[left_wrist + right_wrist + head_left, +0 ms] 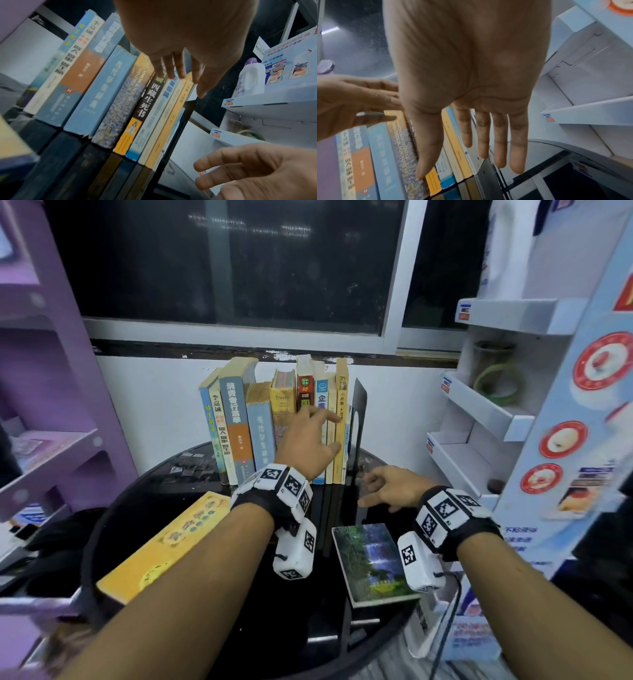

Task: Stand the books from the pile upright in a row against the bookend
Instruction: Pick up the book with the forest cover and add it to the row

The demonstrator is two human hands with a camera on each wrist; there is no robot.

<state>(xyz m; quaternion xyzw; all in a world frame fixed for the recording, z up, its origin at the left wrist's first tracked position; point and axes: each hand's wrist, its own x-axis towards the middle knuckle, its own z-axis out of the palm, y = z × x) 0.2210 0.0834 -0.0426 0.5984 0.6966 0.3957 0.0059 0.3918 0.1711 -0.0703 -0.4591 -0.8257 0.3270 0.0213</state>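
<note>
With most of the books (274, 419) standing spine-out in a row on the round black table (260, 594), I judge that I am at the tidying step, squaring them against the black bookend (359, 419) at the row's right end. My left hand (308, 440) is spread, fingers straight, over the spines near the bookend; I cannot tell whether the fingertips touch. My right hand (390, 487) hovers low beside the bookend's base, fingers loose and apart, holding nothing. Two books lie flat nearer me: a yellow book (164, 546) at the left and a waterfall book (370, 563) at the right. Next, I reckon, one of these must be lifted, turned upright and stood at the row's open left end.
</note>
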